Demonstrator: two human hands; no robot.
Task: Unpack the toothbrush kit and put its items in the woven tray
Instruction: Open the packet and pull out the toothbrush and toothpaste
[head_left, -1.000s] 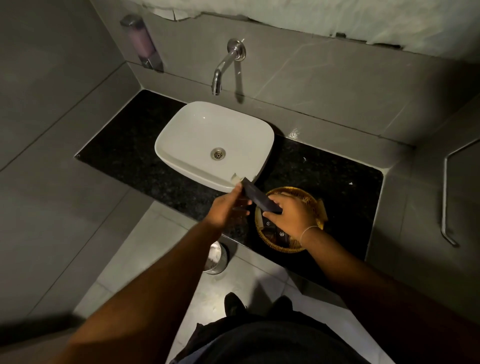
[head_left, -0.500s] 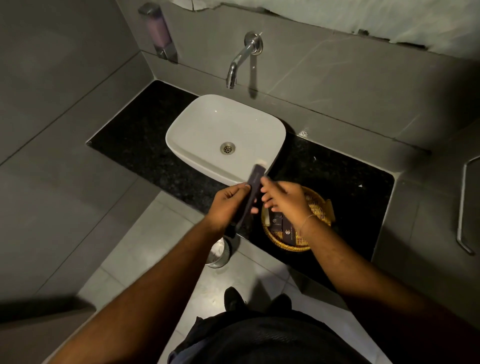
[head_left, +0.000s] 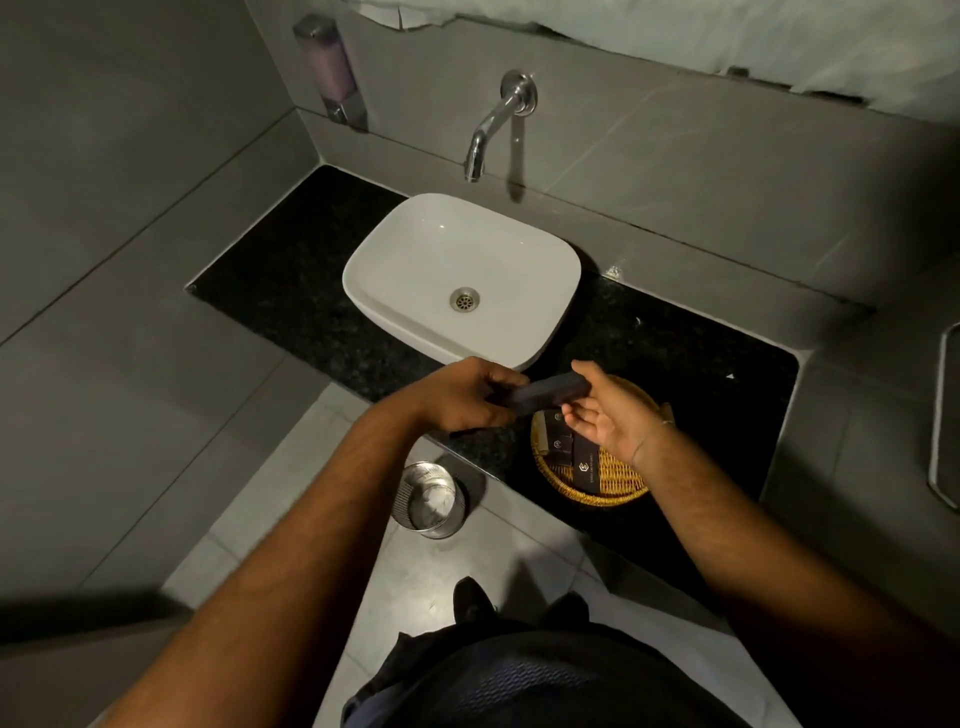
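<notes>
Both hands meet over the counter's (head_left: 322, 312) front edge, between the sink (head_left: 405, 270) and the tray (head_left: 597, 496); the left hand (head_left: 467, 397) grips one end of the dark kit box (head_left: 545, 391), held nearly level; the right hand (head_left: 605, 410) is half open, palm up, fingertips at the box's other end; small dark boxes (head_left: 571, 452) lie in the tray; a metal bin (head_left: 428, 499) stands on the floor below.

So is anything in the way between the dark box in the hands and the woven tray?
Only the right hand itself, which hangs over the woven tray. The box is held just above its far-left edge. Small dark packets already lie inside, with bare weave beside them.
</notes>
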